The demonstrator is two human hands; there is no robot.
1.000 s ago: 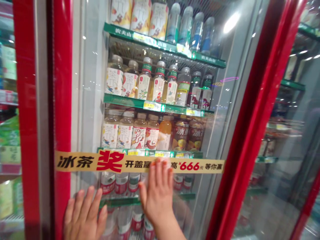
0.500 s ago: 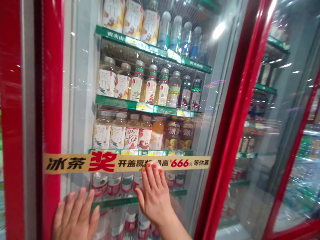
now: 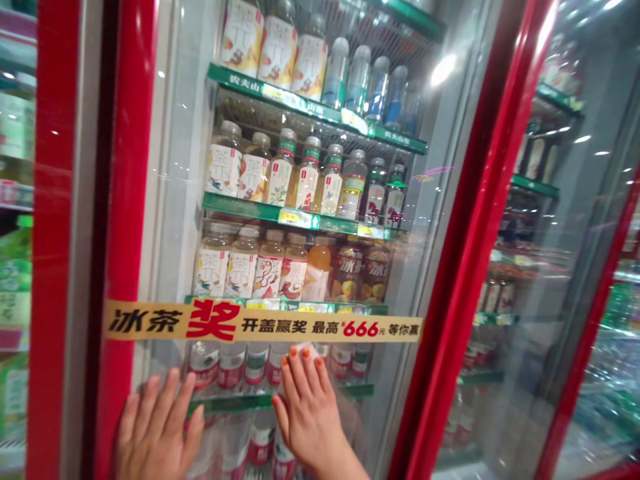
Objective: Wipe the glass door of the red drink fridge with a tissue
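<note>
My left hand [image 3: 155, 430] lies flat with fingers spread on the glass door [image 3: 170, 200] of a red-framed drinks fridge, low at the left near the frame. My right hand [image 3: 305, 413] also lies flat on the glass, fingers stretched upward just below the yellow banner sticker [image 3: 260, 323]. A small white scrap [image 3: 309, 348] shows at its fingertips; I cannot make out what it is. Behind the glass stand rows of tea bottles [image 3: 270, 177] on green shelves.
The door's right red frame [image 3: 475, 220] runs diagonally up to the right. Beyond it is another glass door [image 3: 550, 267] with more shelves of drinks. A second red frame [image 3: 53, 233] and shelves of goods stand at the far left.
My right hand has slid down the glass from over the banner sticker to just below it. My left hand stays flat low on the glass. The view has shifted slightly.
</note>
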